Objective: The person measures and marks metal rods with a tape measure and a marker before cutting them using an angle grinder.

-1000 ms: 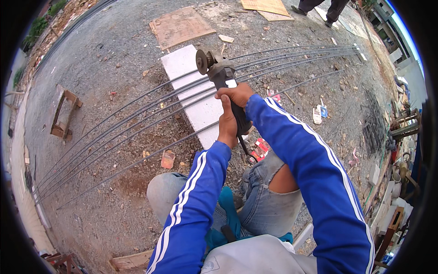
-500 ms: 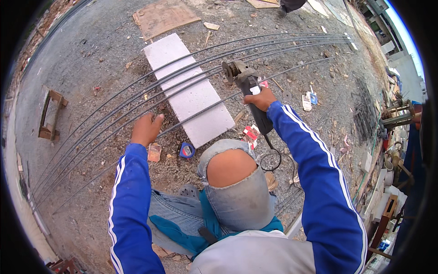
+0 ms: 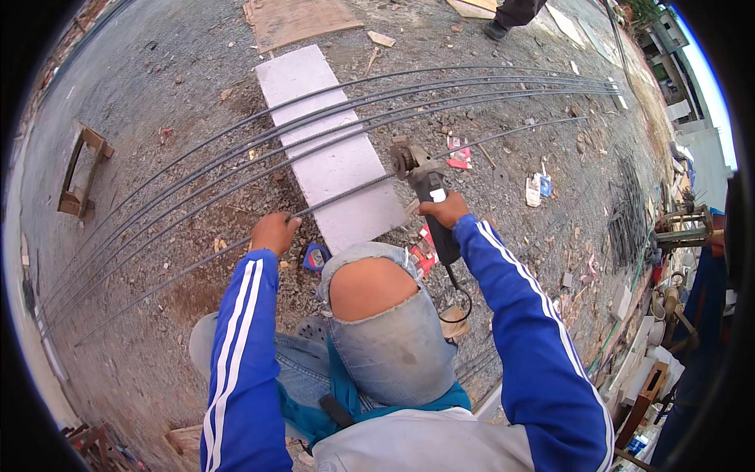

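My right hand [image 3: 446, 209] is wrapped round the dark body of an angle grinder [image 3: 427, 182]. The grinder's disc end lies over the nearest steel rebar [image 3: 346, 192], just past the right edge of a pale pink foam block [image 3: 338, 153]; whether the disc touches the bar I cannot tell. Left of the block, my left hand [image 3: 274, 233] is closed on that same rebar. Several other rebars [image 3: 314, 120] run roughly alongside, farther away, across the block. A blue tape measure [image 3: 316, 256] lies on the ground by my left hand, close to my bent knee.
A wooden frame [image 3: 84, 171] stands at the left. Plywood [image 3: 303, 22] lies beyond the block, and another person's shoe [image 3: 495, 31] shows at the far side. The grinder's cord [image 3: 457, 303] loops beside my knee. Thin dark rods [image 3: 627, 212] are heaped at the right.
My left hand has moved right and closed on the nearest rebar. The grinder has come down from above the bars to the nearest one. The other person's leg shows more.
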A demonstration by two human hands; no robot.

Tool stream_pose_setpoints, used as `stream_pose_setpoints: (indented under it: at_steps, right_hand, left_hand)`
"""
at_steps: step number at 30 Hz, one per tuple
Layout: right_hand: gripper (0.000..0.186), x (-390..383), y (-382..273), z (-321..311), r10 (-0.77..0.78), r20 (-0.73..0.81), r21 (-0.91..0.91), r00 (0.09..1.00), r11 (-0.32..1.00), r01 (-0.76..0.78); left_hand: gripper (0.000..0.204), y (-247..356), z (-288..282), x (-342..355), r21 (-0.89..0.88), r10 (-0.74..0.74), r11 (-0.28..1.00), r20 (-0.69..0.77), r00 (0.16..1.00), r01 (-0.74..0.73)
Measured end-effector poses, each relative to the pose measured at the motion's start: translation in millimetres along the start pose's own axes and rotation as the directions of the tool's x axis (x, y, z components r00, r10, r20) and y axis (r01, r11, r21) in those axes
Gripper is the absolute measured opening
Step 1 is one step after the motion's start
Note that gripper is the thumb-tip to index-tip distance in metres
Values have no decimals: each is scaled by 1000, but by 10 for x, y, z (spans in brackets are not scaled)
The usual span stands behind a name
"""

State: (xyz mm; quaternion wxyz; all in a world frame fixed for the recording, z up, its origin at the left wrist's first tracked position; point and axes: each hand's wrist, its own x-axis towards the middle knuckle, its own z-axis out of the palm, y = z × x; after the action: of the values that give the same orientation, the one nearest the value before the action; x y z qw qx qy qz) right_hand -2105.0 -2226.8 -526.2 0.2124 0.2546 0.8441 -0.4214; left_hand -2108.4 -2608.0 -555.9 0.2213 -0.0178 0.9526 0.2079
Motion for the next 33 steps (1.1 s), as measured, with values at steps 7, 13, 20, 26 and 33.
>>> stream_pose_setpoints:
  at_steps: [7, 13, 20, 26, 33]
  right_hand:
    - [53, 213, 169, -10, -50, 9, -32, 999, 998, 50]
    - [51, 149, 86, -9, -13, 38, -27, 999, 1000, 14]
    - [51, 166, 114, 9, -39, 38, -16, 999, 999, 40]
    - [51, 180, 147, -14, -23, 35, -39, 999, 999, 24]
    - [54, 187, 138, -15, -30, 34, -49, 999, 998, 32]
  left_hand:
    - [40, 61, 16, 16, -11, -83, 997, -93, 992, 82]
    - [41, -127, 187, 89, -94, -47, 995, -112, 993, 37]
    - [42, -70, 177, 81, 27, -34, 999, -14, 999, 35]
    - [41, -18, 141, 42, 150, -29, 988, 26, 999, 25]
    - [40, -29, 96, 57, 168, 30, 985, 69, 997, -42]
